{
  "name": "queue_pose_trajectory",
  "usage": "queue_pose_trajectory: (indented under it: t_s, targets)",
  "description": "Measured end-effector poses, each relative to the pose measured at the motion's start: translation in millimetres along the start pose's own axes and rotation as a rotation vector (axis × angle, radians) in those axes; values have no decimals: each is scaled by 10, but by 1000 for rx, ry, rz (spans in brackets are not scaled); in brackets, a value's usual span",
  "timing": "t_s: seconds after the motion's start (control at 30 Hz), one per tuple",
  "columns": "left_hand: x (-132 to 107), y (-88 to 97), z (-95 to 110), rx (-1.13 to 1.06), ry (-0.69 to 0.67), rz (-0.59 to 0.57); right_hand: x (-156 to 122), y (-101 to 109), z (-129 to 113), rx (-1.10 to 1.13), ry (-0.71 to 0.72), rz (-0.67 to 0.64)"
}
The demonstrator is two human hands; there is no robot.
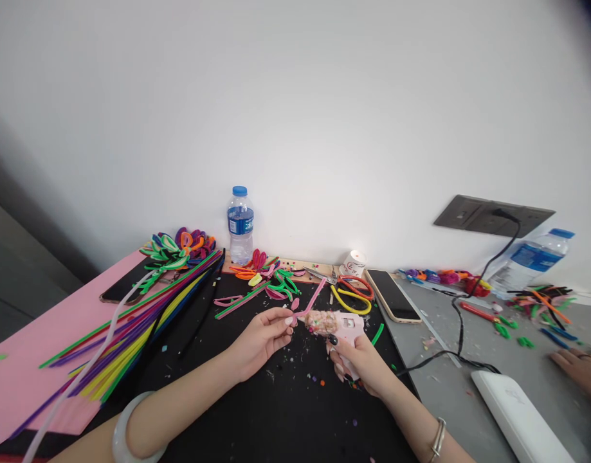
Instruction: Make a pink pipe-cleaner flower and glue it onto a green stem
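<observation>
My left hand (pixel 261 337) pinches the end of a pink pipe cleaner piece (pixel 310 303) just in front of the nozzle of a pink hot glue gun (pixel 334 324). My right hand (pixel 357 363) grips that glue gun, whose barrel is crusted with dried glue and coloured bits, with its tip pointing left at the pinched pink piece. Both hands hover over a black mat (pixel 276 405) strewn with small scraps.
A bundle of long pipe cleaners (pixel 131 328) lies left on a pink sheet (pixel 20 373). Pipe-cleaner flowers (pixel 179 247), a water bottle (pixel 240 225), scissors (pixel 324 275), yellow and orange loops (pixel 353 294) and a phone (pixel 392 294) sit behind. Another person's hand (pixel 582 370) rests far right.
</observation>
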State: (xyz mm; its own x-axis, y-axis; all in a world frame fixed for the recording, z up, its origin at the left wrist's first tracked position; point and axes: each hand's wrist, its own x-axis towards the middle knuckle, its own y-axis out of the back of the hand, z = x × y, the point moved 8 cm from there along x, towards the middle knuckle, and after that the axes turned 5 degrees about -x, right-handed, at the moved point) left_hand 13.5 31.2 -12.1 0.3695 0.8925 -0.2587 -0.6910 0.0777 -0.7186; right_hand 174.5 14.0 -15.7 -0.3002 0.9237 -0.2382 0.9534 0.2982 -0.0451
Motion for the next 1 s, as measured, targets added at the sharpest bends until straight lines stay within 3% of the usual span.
queue_pose_trajectory:
  t_s: [1.0]
  targets:
    - [-15, -30, -10, 74, 24, 0, -8, 25, -3, -1, -3, 10]
